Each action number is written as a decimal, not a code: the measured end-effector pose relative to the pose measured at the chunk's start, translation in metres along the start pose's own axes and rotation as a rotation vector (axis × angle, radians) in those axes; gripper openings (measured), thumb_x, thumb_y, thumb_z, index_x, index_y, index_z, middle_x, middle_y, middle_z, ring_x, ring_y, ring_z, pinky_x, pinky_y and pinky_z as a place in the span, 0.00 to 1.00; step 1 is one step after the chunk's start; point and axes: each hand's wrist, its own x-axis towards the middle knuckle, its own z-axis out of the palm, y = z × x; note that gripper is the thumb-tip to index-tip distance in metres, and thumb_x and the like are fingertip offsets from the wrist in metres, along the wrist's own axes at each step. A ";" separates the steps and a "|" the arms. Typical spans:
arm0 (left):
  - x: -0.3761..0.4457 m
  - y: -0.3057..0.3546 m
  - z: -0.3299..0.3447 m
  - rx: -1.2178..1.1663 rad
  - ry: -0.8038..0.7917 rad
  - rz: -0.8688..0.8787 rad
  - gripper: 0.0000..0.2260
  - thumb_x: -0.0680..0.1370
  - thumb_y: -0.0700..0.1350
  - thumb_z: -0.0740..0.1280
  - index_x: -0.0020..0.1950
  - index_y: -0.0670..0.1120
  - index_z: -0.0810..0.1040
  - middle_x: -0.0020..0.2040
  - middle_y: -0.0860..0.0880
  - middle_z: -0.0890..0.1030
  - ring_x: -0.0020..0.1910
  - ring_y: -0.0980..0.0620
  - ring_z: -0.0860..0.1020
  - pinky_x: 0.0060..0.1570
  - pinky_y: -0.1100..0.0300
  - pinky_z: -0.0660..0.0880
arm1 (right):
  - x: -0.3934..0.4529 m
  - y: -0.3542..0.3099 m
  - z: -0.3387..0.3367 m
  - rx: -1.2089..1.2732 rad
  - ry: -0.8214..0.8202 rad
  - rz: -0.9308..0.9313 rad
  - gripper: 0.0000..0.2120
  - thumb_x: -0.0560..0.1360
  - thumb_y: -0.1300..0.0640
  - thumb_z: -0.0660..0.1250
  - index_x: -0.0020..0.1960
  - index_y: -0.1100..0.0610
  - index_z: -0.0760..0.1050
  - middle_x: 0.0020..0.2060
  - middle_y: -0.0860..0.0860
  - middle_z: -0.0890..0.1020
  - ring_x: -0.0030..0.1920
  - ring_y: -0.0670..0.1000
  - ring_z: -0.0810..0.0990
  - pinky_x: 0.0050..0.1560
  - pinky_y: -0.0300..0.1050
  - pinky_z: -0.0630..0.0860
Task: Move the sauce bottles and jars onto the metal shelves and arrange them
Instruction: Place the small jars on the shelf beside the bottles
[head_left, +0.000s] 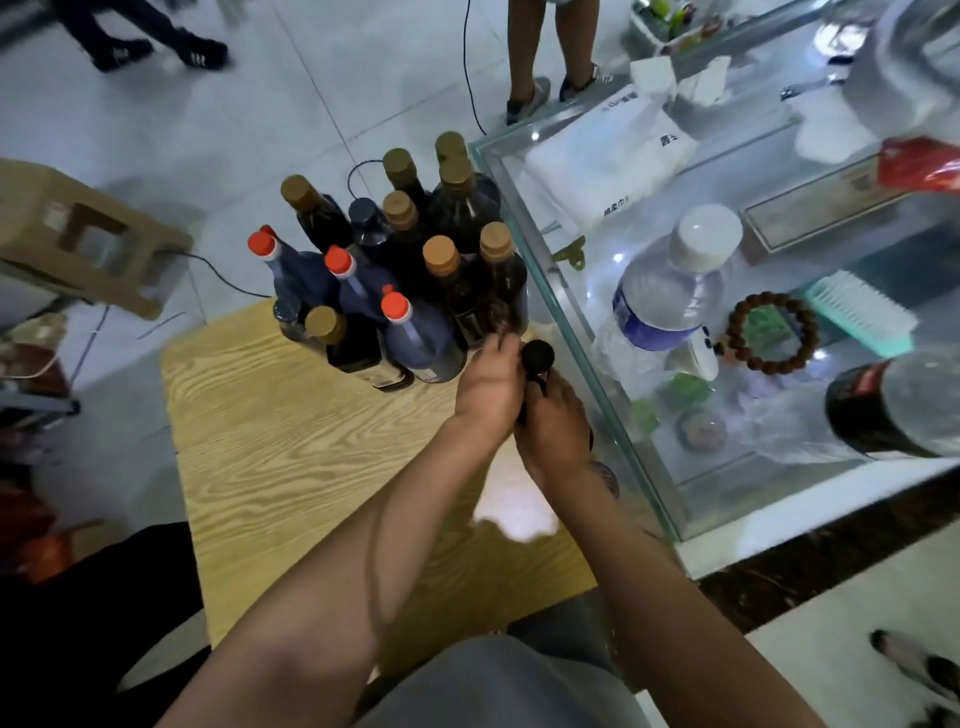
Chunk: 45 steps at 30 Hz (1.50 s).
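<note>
Several sauce bottles (395, 270) stand in a tight cluster at the far end of a small wooden table (291, 441). Some have brown caps, three have red caps (396, 306), and all hold dark liquid. At the cluster's near right edge is a dark bottle with a black cap (538, 356). My right hand (553, 431) grips it below the neck. My left hand (491, 387) closes on its other side, fingers curled up near a brown-capped bottle (496, 260). Most of the black-capped bottle's body is hidden between my hands. No metal shelves are in view.
A glass-topped table (670, 499) runs along the right, close to my right hand, with a water bottle (670, 291), a bead bracelet (771, 332), a brush and tissue packs. A cardboard box (83, 234) sits at left. Legs of standing persons (535, 57) and cables are on the tiled floor.
</note>
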 end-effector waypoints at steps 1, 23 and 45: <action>0.002 0.000 -0.002 -0.023 -0.028 0.009 0.17 0.77 0.39 0.64 0.66 0.42 0.71 0.63 0.40 0.72 0.58 0.37 0.74 0.52 0.51 0.71 | -0.001 0.002 0.000 0.018 -0.020 -0.012 0.11 0.75 0.61 0.65 0.57 0.62 0.77 0.55 0.63 0.80 0.51 0.66 0.79 0.49 0.56 0.75; -0.080 -0.018 -0.098 -0.383 0.118 0.140 0.22 0.74 0.41 0.73 0.66 0.46 0.70 0.52 0.55 0.76 0.54 0.58 0.74 0.49 0.69 0.69 | -0.045 -0.031 -0.067 0.339 0.040 0.024 0.11 0.66 0.54 0.75 0.47 0.56 0.80 0.43 0.54 0.82 0.44 0.58 0.80 0.40 0.48 0.76; -0.211 0.062 -0.117 -1.335 -0.353 0.331 0.12 0.75 0.36 0.69 0.53 0.51 0.79 0.49 0.52 0.82 0.46 0.56 0.80 0.48 0.62 0.76 | -0.288 -0.071 -0.182 0.807 0.732 0.539 0.30 0.64 0.63 0.80 0.61 0.55 0.70 0.55 0.49 0.78 0.50 0.38 0.77 0.48 0.27 0.73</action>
